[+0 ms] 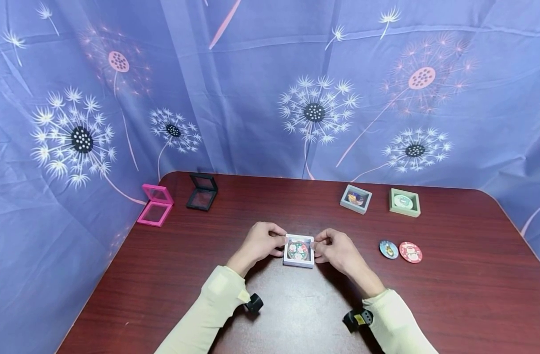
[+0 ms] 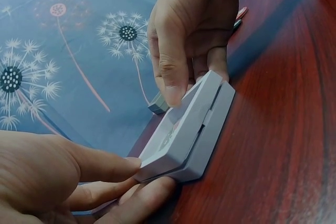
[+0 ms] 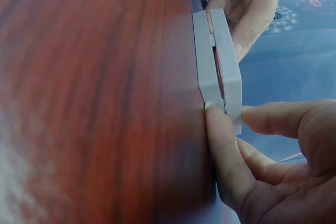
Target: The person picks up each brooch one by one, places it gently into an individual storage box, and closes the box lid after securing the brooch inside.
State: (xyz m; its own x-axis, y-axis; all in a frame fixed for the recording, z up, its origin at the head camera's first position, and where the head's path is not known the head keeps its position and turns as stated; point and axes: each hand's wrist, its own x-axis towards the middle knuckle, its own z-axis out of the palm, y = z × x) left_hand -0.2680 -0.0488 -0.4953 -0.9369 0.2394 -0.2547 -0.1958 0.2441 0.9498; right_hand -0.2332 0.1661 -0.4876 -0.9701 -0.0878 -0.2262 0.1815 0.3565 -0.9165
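Observation:
A white square display case (image 1: 298, 264) lies in front of me with a round red, green and white badge (image 1: 298, 251) showing through its window. My left hand (image 1: 260, 242) pinches its left side between thumb and fingers. At the opposite side, my right hand (image 1: 339, 251) has its thumb on top and fingers low at the edge. The wrist views show the case (image 3: 228, 72) as two halves lying nearly together, a thin gap running along the seam. In the left wrist view the right thumb (image 2: 173, 80) presses the upper rim.
A pink case (image 1: 156, 214) and a black case (image 1: 202, 192) stand open at the back left. At the back right are a grey case (image 1: 360, 210) and a green case (image 1: 405, 212), each containing a badge. Blue (image 1: 388, 249) and red (image 1: 410, 252) round badges lie right of my hand.

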